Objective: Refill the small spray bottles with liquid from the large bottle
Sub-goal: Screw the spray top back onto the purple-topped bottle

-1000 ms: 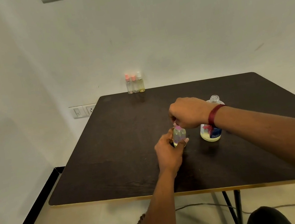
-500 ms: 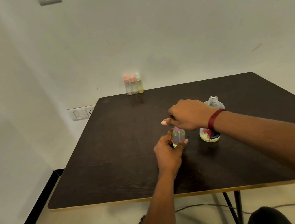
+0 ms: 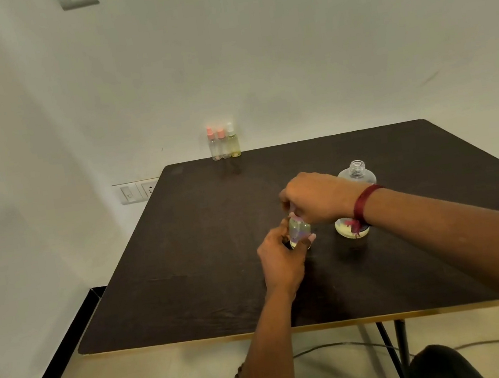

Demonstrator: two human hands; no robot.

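Near the middle of the dark wooden table (image 3: 188, 261), the left hand (image 3: 279, 258) grips a small clear plastic spray bottle (image 3: 299, 231) around its body. The right hand (image 3: 313, 197), wearing a red wristband (image 3: 365, 204), curls its fingers down onto the bottle's pink spray cap (image 3: 292, 214). Just behind the right wrist stands a large clear uncapped bottle (image 3: 355, 174) with yellowish liquid at its bottom. Three small capped spray bottles (image 3: 224, 142) line the far edge, toward the far-left corner.

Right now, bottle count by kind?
Small clear plastic spray bottles standing in a row: 3
Small pink-capped spray bottle held by left hand: 1
Large round clear open bottle: 1
Total: 5
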